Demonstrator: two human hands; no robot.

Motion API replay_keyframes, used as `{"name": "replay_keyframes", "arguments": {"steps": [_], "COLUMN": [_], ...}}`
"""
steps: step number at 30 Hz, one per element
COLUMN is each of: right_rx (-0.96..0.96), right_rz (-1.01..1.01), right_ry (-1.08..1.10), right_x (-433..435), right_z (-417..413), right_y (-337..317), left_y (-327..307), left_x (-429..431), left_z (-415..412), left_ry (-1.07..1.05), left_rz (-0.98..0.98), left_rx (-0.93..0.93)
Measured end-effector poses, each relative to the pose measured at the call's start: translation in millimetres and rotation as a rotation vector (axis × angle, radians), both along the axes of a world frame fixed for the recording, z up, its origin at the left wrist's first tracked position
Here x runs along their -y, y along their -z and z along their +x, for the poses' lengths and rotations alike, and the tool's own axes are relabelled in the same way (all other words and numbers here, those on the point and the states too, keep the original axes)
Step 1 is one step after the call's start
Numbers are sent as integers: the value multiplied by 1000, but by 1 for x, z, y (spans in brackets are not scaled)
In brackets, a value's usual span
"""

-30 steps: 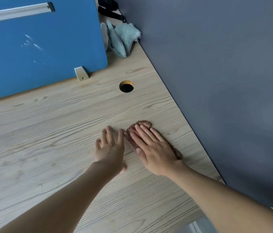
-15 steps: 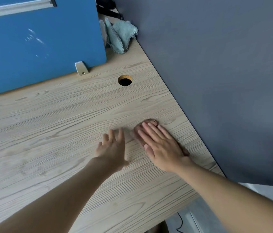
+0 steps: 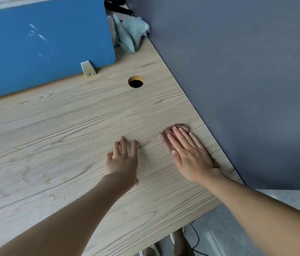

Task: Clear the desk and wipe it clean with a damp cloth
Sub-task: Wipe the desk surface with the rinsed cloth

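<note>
The brown cloth (image 3: 172, 134) lies flat under the right hand (image 3: 191, 156), whose straight fingers press it to the desk (image 3: 53, 135) near the right edge. The left hand (image 3: 122, 161), to its left and clear of the cloth, is spread and relaxed. It is blurred, perhaps just touching the wood. The pale top shows wavy grain and a round cable hole (image 3: 136, 82). Beyond, a crumpled teal towel (image 3: 133, 34) sits between a blue partition (image 3: 44, 43) and a grey wall (image 3: 247, 80).

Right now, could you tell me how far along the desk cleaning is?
Done: only cloths lie loose on the pale wood-grain desk. In hand: the right hand presses a reddish-brown textured cloth flat near the right edge; the left hand lies open beside it. Left: a crumpled teal cloth sits in the far corner; wiped areas cannot be told.
</note>
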State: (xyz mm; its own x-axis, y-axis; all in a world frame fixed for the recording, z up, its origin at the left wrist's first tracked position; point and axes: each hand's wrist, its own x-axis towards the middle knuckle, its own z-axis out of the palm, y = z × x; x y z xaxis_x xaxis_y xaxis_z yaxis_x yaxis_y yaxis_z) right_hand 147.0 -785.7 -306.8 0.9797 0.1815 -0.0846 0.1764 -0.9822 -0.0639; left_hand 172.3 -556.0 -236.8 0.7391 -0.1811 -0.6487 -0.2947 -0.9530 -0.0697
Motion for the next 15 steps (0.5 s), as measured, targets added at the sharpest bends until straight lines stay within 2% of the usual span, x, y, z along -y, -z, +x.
{"name": "replay_keyframes", "arguments": {"steps": [2,4,7,11,15], "right_rx": [15,7,-50,-68,-40], "right_rz": [0,27,56,14,43], "right_ry": [100,106,-62,-245,-96], "right_x": [-14,-36,-32,8,-11], "right_z": [-7,-30,-52,-36,-51], "right_y": [0,0,-2,-2,-2], "left_y": [1,3,1,2,8], "left_x": [1,1,3,5,4], "left_z": [0,-1,-2,-4,-13], "left_ry": [-1,-13,-26,-46,-77], "left_rz": [6,7,8,16,2], "left_rx": [5,10,13,32,85]}}
